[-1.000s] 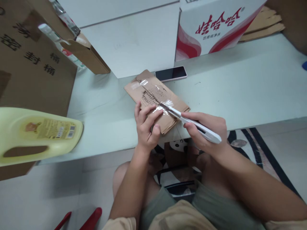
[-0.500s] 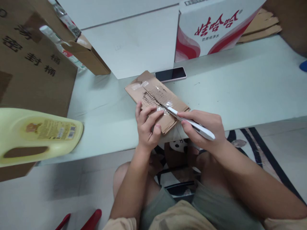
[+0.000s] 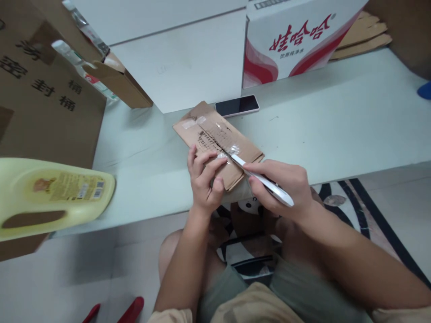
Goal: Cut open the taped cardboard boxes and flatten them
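Observation:
A flat folded cardboard box [image 3: 220,134] with strips of clear tape and dark print lies near the front edge of the pale table. My left hand [image 3: 208,179] rests on its lower left side, fingers spread and pressing on the cardboard. In my right hand [image 3: 283,184] is a white utility knife [image 3: 267,183], gripped between thumb and fingers. The knife's tip touches the box's middle seam, close to the tape and just right of my left fingertips. A phone [image 3: 237,105] with a dark screen lies just behind the box.
A yellow jug [image 3: 57,197] lies at the left edge. Behind stand a white box [image 3: 182,67], a red-and-white carton [image 3: 296,49], a small brown carton [image 3: 131,87] and plastic bottles [image 3: 84,69]. A large cardboard box [image 3: 43,112] stands at left. Something blue [image 3: 424,90] shows at far right.
The knife and my right hand have shifted slightly left and down, with the tip still at the seam. My left hand stays spread on the box. The whole view has shifted a little.

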Available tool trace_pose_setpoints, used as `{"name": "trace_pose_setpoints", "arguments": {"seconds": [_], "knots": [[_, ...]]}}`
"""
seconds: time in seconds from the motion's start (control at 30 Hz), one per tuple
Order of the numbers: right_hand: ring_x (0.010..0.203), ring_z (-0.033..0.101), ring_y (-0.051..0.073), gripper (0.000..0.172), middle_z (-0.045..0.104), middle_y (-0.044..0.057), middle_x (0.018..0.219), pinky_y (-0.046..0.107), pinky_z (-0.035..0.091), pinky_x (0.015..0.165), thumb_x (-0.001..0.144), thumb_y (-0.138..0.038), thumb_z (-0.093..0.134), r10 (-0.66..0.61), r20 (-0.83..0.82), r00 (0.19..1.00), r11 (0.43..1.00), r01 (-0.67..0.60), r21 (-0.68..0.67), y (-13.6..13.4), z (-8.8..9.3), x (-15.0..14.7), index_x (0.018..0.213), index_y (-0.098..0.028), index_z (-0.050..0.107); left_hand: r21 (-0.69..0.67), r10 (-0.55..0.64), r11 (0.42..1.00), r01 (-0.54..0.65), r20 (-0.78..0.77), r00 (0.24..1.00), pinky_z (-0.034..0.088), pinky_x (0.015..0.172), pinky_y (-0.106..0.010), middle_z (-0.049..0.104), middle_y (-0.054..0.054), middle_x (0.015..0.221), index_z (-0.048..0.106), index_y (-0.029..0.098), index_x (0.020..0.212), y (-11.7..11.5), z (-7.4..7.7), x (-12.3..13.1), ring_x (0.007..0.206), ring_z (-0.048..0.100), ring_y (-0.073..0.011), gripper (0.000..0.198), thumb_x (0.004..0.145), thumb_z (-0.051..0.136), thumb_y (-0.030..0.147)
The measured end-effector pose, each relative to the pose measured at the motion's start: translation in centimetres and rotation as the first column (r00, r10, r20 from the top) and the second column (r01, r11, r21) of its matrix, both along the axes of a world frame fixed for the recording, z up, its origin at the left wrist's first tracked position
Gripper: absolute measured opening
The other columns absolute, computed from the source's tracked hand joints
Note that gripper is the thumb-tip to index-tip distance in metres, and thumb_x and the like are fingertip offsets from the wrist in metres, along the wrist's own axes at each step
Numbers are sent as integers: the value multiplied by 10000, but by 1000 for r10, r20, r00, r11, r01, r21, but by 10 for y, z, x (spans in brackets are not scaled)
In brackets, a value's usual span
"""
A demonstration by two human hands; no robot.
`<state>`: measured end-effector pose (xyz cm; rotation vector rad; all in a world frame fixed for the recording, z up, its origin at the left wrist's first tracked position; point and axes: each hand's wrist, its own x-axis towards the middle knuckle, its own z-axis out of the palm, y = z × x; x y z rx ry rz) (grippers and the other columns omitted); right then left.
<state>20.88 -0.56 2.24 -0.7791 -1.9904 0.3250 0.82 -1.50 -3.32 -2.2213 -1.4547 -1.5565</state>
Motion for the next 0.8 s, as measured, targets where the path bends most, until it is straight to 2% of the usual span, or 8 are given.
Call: {"name": "trace_pose_setpoints", "arguments": {"seconds": [0.13,0.37,0.53,0.63,0.8], "knots": [[609,721,121,156,790,34,778,201,581,588,879,-114,577,-62,-22,998,998,63,26,-1,3,4,905,-190,711,-14,16,1000,-16,-16,1000,290,1244,-552,663,-49,1124,694,246,1108,0,0,0,1115,644,-220,408,1002,347,433],[692,752,142,157,797,50,835,223,601,642,883,-143,575,-20,-27,999,1000,19,-14,-1,-2,-1,943,-171,717,4,-4,1000,4,10,1000,283,1246,-558,660,-50,1109,698,252,1103,1,0,1,1111,644,-224,386,1000,367,424],[580,706,130,144,779,26,740,228,575,549,851,-122,595,-61,-33,998,997,63,54,-5,3,8,885,-212,702,-40,-69,997,69,16,998,269,1247,-569,661,-43,1146,695,275,1130,-1,1,2,1130,639,-234,372,995,370,398],[549,695,146,175,774,11,716,263,563,505,856,-133,573,-87,-16,996,995,88,48,-6,7,12,861,-262,691,-28,-83,996,84,36,996,279,1241,-562,661,-38,1130,699,279,1117,-1,2,3,1113,645,-228,355,988,381,367],[520,692,150,176,755,-1,664,265,547,483,826,-143,551,-84,-44,995,994,87,60,-5,7,15,797,-253,686,-18,-85,996,86,28,996,322,1225,-550,666,-34,1103,703,262,1076,1,3,3,1071,657,-213,337,977,388,329]]}}
